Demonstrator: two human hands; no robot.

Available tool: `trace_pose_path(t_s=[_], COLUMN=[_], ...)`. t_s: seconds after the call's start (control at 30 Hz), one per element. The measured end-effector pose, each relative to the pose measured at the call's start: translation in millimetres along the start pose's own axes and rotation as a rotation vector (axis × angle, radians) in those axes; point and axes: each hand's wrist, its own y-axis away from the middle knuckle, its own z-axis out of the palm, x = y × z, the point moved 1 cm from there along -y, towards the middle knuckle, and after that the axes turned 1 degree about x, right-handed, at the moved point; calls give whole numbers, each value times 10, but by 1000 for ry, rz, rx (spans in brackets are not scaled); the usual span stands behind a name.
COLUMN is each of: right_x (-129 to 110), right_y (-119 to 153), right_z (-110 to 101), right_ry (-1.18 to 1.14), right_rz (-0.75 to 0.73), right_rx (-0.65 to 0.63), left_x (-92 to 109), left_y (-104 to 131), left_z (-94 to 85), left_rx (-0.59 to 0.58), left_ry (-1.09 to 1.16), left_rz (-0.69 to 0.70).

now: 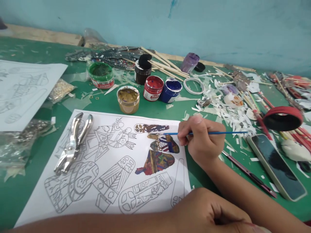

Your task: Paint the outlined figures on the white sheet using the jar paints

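Observation:
My right hand (202, 139) grips a thin blue paintbrush (167, 133) in a pinch. The brush lies nearly level, its tip at the painted shapes on a white sheet of line drawings (97, 200). Three shapes near the sheet's right side carry brown, red, blue and green paint, among them a large patterned piece (155, 161). The other outlines are uncoloured. My left forearm crosses the bottom of the view, and my left hand (213, 208) lies low, near my right forearm. Its fingers are mostly cut off by the lower edge.
A metal hole punch (74, 144) rests on the sheet. Behind stand open paint jars: green (100, 76), ochre (128, 100), black (142, 72), red (153, 88) and blue (171, 90). To the right lie a phone (277, 166), a cutter knife (249, 173), a red tape roll (283, 118) and paper scraps.

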Motion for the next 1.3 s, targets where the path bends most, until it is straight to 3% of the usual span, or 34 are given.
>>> trace_pose_path(t_s=[0.17, 0.4, 0.53, 0.63, 0.8, 0.9, 0.97, 1.03, 1.17, 1.3], right_x=[6, -11, -30, -66, -101, -73, -46, -39, -185, -567], right_y=[-20, -29, 13, 28, 44, 54, 51, 45, 151, 589], right_z=[-51, -69, -88, -96, -130, -171, -199, -215, -159, 67], right_ry=[-10, -46, 53, 47, 23, 55, 57, 42, 4, 111], right_rz=[-39, -217, -162, -121, -97, -95, -71, -54, -114, -287], right_rx=[-12, -163, -99, -48, -3, 12, 19, 23, 29, 75], left_x=[57, 141, 87, 83, 191, 231, 205, 143, 8, -31], left_y=[13, -8, 73, 219, 661, 1100, 1425, 1706, 1983, 1847], left_z=[25, 95, 138, 242, 359, 300, 228, 165, 118, 211], left_rx=[-13, -14, -5, 67, 340, 693, 995, 1162, 1308, 1240], left_ry=[-48, -267, -420, -499, -647, -814, -940, -944, -850, -661], left_rz=[12, -4, 65, 148, 380, 519, 526, 559, 626, 649])
